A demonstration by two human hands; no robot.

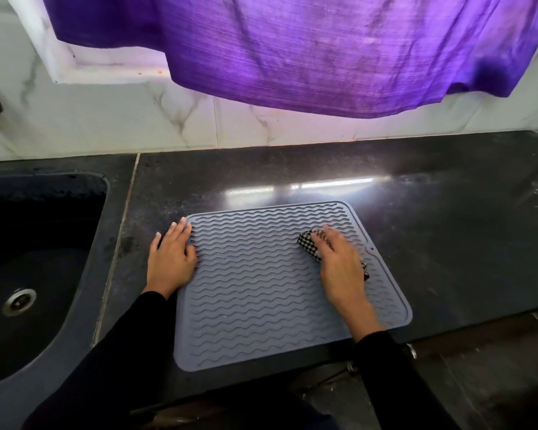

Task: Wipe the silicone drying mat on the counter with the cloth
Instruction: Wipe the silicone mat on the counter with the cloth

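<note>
Two hands — left (pixel 171 259) flat on mat (pixel 261 290), right (pixel 339 265) gripping cloth (pixel 308 243) — dark counter (pixel 416 197)

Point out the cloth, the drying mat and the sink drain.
cloth (pixel 307 241): head view, checked part showing left of the fingers.
drying mat (pixel 255 293): head view, bare ridged middle.
sink drain (pixel 19 301): head view, metal ring.

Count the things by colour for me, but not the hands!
Grey: 1, the mat
Black and white: 1, the cloth
Purple: 1, the curtain
Black: 2, the sink and the counter
Total: 5
</note>
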